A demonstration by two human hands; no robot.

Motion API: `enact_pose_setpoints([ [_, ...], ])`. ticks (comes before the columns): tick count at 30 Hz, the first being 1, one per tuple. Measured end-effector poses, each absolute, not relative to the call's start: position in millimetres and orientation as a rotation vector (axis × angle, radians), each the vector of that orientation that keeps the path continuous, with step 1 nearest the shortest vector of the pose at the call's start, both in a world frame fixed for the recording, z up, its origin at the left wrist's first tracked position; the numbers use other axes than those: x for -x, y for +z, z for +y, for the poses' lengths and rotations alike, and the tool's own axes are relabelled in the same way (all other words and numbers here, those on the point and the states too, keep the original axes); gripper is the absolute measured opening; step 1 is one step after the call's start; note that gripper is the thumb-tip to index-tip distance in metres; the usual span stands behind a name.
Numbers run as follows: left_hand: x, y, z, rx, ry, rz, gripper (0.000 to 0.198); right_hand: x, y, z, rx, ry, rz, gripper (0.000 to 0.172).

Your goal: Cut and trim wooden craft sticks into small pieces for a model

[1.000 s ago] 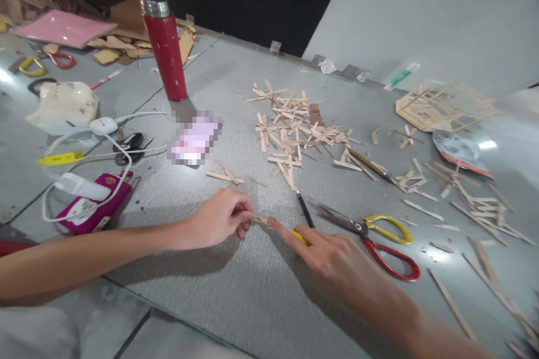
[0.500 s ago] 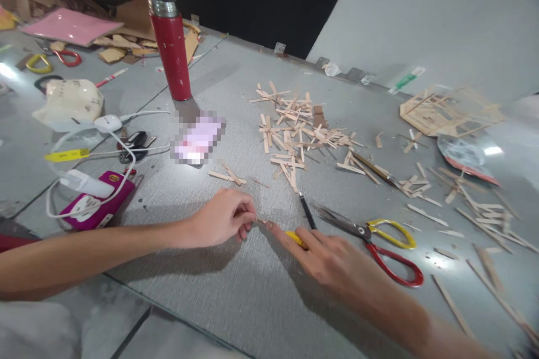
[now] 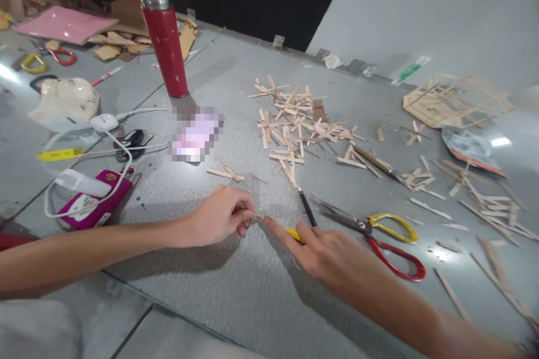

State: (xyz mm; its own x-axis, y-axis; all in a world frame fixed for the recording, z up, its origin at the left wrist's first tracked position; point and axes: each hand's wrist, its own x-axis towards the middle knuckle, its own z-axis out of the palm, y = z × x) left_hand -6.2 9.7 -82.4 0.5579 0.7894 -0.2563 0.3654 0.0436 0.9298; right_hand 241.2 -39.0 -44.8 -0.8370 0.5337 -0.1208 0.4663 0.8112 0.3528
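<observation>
In the head view, my left hand [image 3: 225, 216] is closed, its thumb and fingers pinching a short thin wooden stick [image 3: 259, 218]. My right hand [image 3: 322, 252] wraps round a yellow utility knife [image 3: 293, 234], mostly hidden in the palm. Its index finger stretches forward and meets the stick's right end; the blade is too small to make out. Just beyond the right hand lie a black pen-like tool [image 3: 307, 207] and large scissors [image 3: 370, 227] with one yellow and one red handle. A loose pile of small wooden sticks [image 3: 295, 118] is spread further back.
A red flask [image 3: 166, 47] stands at back left, near a blurred-out phone [image 3: 196, 136]. Cables cross a magenta power bank [image 3: 101, 199] on the left. On the right are a wooden stick frame [image 3: 446, 101], a brush [image 3: 379, 164] and a plastic packet [image 3: 471, 148].
Both hands stay close together at nearly the same spot, with the stick still between them. The camera view has shifted slightly; the things on the table keep their places.
</observation>
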Motion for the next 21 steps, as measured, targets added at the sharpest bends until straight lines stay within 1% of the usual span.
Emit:
enact_pose_setpoints([
  [3, 5.0, -80.3, 10.2, -1.533, 0.407, 1.039, 0.024, -240.8, -42.7, -34.3, -0.744, 0.431, 2.761, 0.069],
  [8, 4.9, -80.8, 10.5, -1.518, 0.400, 1.053, 0.024, -238.9, -39.9, -32.1, -0.724, 0.418, 2.714, 0.069],
  [12, 4.7, -80.5, 10.3, -1.534, 0.397, 1.050, 0.024, -236.8, -35.4, -31.7, -0.739, 0.382, 2.681, 0.073],
  [15, 4.4, -77.1, 10.6, -1.539, 0.385, 1.044, 0.025, -235.9, -33.8, -31.1, -0.742, 0.374, 2.667, 0.072],
  [18, 7.1, -75.5, 10.4, -1.644, 0.307, 1.033, 0.028, -236.1, -38.0, -35.3, -0.789, 0.456, 2.688, 0.070],
  [21, 12.7, -78.9, 9.0, -1.926, 0.300, 1.025, 0.026, -235.9, -45.8, -44.3, -0.880, 0.577, 2.749, 0.067],
])
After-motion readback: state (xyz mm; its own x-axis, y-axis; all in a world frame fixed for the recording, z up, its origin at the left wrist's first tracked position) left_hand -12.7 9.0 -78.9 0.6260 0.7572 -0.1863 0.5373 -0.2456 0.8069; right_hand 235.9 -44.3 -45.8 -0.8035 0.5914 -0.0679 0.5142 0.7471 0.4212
